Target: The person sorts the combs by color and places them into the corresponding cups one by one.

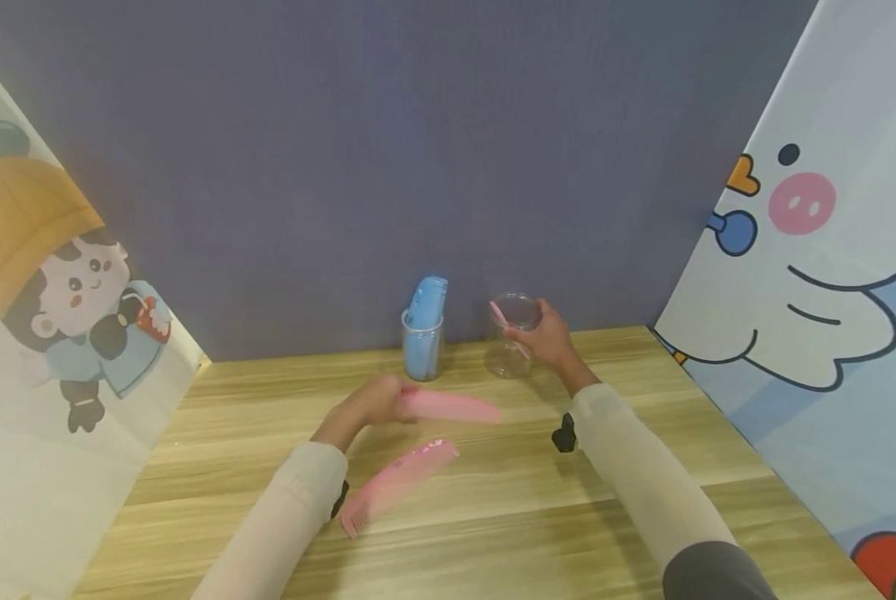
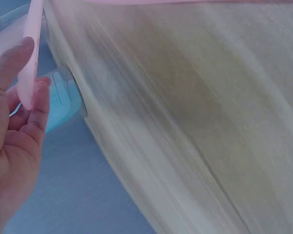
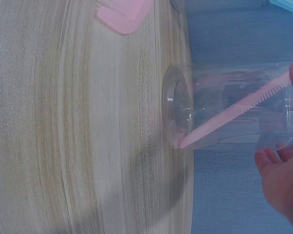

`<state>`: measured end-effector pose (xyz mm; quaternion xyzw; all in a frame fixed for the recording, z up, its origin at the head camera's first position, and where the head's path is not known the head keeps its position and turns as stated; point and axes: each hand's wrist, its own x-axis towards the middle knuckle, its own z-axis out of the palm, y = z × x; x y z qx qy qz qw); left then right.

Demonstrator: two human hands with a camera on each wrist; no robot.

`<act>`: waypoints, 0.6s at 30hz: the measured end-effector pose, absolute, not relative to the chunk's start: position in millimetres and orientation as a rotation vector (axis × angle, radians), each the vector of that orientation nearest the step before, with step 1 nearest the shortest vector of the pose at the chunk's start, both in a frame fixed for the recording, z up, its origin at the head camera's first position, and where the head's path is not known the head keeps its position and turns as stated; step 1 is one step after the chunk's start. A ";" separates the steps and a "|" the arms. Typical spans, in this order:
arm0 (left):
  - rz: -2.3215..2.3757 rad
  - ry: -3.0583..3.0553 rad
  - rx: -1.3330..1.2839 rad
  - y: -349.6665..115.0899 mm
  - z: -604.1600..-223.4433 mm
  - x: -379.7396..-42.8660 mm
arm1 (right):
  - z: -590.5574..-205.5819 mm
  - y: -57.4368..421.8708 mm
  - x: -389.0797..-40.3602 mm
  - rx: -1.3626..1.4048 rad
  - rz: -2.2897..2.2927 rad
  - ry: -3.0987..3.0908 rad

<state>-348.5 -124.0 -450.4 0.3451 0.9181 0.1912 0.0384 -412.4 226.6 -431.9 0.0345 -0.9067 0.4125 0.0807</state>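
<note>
My left hand [image 1: 376, 402] pinches one end of a pink comb [image 1: 458, 407] above the table, its length pointing right. In the left wrist view the thumb and fingers [image 2: 39, 109] press on both sides of that comb. My right hand [image 1: 547, 340] grips a clear cup [image 1: 506, 364] near its rim. Inside this cup leans a thin pink comb [image 3: 239, 108], teeth showing, its lower end at the cup's base. Another pink comb [image 1: 398, 485] lies on the table in front of the left hand.
Left of the gripped cup stands a second clear cup [image 1: 438, 354] with blue combs [image 1: 427, 302] in it. Both cups are at the back of the wood-grain table [image 1: 508, 517], close to a grey-blue wall [image 1: 387, 167]. Cartoon-printed panels flank the table.
</note>
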 end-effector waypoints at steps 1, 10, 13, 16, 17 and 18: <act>0.583 2.836 1.094 -124.1 -450.0 -349.8 | -432.0 226.9 -412.4 0.104 1.240 -2.709; 0.760 2.859 1.123 -125.9 -446.2 -353.6 | -432.5 227.1 -412.2 0.111 1.203 -2.700; 0.870 2.834 1.086 -126.4 -443.0 -354.9 | -432.8 227.0 -412.3 0.112 1.212 -2.697; 0.994 2.805 1.014 -126.7 -438.6 -356.3 | -432.8 226.4 -411.9 0.117 1.220 -2.694; 1.023 2.801 1.003 -126.8 -437.3 -357.1 | -432.8 226.2 -411.6 0.119 1.218 -2.696; 1.050 2.798 0.983 -126.8 -435.6 -357.5 | -432.6 226.1 -411.1 0.120 1.217 -2.697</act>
